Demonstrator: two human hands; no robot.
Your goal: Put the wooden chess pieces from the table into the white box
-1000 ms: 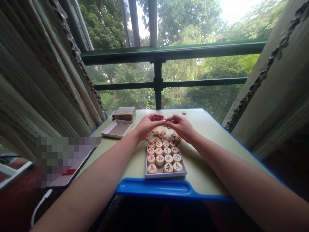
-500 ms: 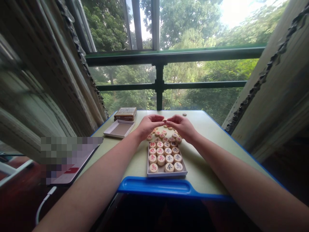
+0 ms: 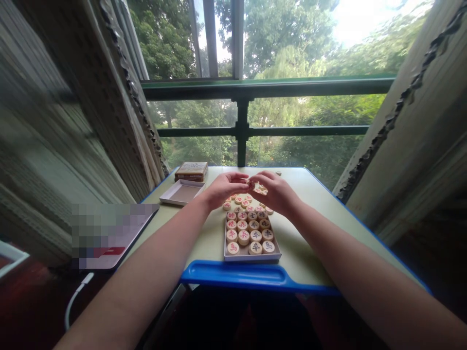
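Wooden disc (image 3: pixel 251 185) sits between left hand (image 3: pixel 225 188) and right hand (image 3: pixel 278 191), at their narrowly parted fingertips, its round, marked face toward the viewer; which hand grips it, I cannot tell.

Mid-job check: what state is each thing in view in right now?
Left hand: fingertips at the held piece, grip unclear
Right hand: fingers curled on the held piece
Held piece: tilted, between the hands
Loose pieces: scattered beyond the filled tray
Filled tray: open
Tray pieces: marked side up, gap in nearest row
Second tray: open side up
Brown box: lying flat
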